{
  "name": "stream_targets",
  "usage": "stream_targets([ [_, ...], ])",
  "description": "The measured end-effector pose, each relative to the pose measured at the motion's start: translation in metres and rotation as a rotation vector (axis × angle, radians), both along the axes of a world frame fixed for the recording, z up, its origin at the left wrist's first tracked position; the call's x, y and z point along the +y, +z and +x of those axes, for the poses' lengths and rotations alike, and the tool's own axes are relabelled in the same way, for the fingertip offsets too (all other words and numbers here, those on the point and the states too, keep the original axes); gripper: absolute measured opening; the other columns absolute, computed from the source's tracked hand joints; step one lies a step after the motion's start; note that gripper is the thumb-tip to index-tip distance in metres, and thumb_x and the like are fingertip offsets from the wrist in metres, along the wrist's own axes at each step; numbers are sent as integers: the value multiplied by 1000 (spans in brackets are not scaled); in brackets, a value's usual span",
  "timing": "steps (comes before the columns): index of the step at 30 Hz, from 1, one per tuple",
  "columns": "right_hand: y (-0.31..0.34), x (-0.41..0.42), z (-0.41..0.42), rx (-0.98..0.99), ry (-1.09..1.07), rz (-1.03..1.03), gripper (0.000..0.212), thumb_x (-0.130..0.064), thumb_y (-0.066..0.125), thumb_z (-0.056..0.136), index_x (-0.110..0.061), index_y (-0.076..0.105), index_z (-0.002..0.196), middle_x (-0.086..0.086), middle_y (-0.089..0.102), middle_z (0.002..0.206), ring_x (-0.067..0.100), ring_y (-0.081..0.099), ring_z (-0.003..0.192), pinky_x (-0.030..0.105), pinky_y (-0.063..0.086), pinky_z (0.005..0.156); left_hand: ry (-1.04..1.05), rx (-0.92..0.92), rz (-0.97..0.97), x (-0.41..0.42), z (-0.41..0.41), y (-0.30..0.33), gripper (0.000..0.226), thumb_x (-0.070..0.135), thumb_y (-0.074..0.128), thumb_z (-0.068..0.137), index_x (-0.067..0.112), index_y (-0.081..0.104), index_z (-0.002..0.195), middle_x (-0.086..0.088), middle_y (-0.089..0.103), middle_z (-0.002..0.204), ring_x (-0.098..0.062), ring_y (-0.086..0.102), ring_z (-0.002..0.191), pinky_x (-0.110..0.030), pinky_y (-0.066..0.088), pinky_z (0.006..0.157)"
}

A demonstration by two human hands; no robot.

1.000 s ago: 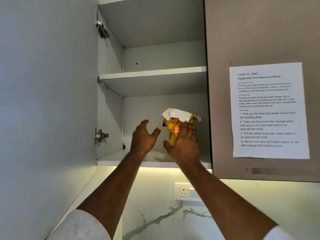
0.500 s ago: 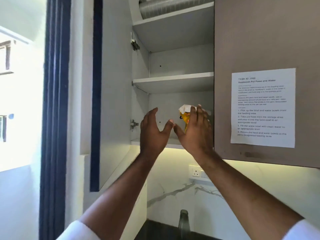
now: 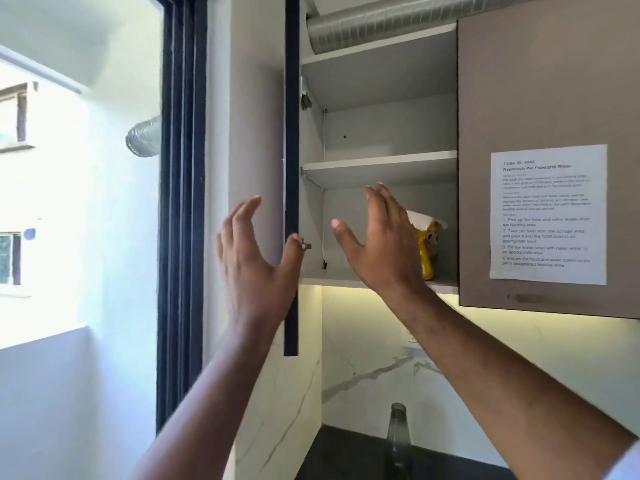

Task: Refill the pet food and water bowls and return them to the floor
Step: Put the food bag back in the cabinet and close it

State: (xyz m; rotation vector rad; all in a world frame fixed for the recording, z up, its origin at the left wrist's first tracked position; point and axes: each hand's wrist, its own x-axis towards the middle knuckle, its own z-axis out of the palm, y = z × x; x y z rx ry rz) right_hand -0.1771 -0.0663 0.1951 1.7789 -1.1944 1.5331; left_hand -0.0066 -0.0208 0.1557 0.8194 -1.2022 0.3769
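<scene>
A yellow pet food bag (image 3: 426, 249) stands upright on the lowest cabinet shelf (image 3: 440, 285), just right of and behind the right hand (image 3: 377, 244). Both hands are spread open and empty, apparently not touching it; the left hand (image 3: 254, 258) is farther left, at the open cabinet door (image 3: 291, 168).

yellow bag (image 3: 428, 251) — left part behind right hand (image 3: 377, 244) | sheet (image 3: 548, 214) — small print blurred

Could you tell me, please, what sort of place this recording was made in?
Most likely a home kitchen: an open grey wall cabinet with white shelves holds a yellow pet food bag, above a white marble-veined backsplash and a dark countertop where a glass bottle stands.
</scene>
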Motion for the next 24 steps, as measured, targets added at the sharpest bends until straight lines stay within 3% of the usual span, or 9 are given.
stream_targets([
  [1,2,5,10,-7,17,-13,82,-70,40,94,-16,34,156,9,32,165,26,30,152,49,40,116,-102,-3,83,-6,10,-2,63,40,68,91,26,45,147,4,51,145,-18,49,133,-43,46,112],
  [3,5,14,27,-16,44,-34,79,-66,44,96,-16,34,156,8,34,165,25,31,151,45,41,115,-281,-42,180,-18,20,-6,62,53,63,91,32,45,147,13,51,146,-10,51,132,-46,53,104],
  [6,7,23,47,-22,46,-69,76,-63,46,97,-16,36,155,7,38,162,24,37,148,40,43,110,-472,-85,241,-28,24,-7,58,51,66,95,36,46,147,16,51,149,-6,55,128,-20,51,91],
  [8,6,27,53,-36,71,-76,74,-61,48,97,-16,38,154,5,42,160,24,44,143,40,47,106,-514,-76,222,-34,21,-8,60,54,66,91,37,48,145,19,53,147,-1,57,124,-13,47,84],
  [11,4,28,52,-58,85,-73,72,-55,55,98,-16,35,156,4,44,158,23,50,139,32,45,103,-524,-86,190,-40,9,-10,67,63,61,83,38,49,144,24,52,142,4,56,121,-20,53,85],
  [15,2,26,40,-13,-6,-134,76,-38,66,97,-17,29,160,6,44,158,23,55,132,13,33,92,-616,-170,183,-55,-12,-10,65,56,60,84,34,53,145,23,51,144,-3,56,128,-33,59,91],
  [18,-4,12,17,1,-134,-132,81,-23,69,95,-20,24,162,13,38,160,29,61,122,20,44,88,-726,-262,251,-76,-23,-12,59,45,66,91,32,52,147,20,50,150,-2,52,133,-41,55,103],
  [20,-10,-3,-6,45,-302,-161,80,-26,70,93,-18,27,161,17,26,166,36,52,133,35,53,97,-675,-302,261,-94,-30,-19,58,39,68,96,31,48,150,17,48,153,-2,46,139,-41,46,114],
  [24,-30,-47,-60,225,-665,-101,75,-42,62,96,-18,30,159,10,6,172,39,14,156,55,32,118,-507,-356,246,-130,-44,-37,63,43,66,97,33,42,154,15,41,160,-5,33,148,-37,32,123],
])
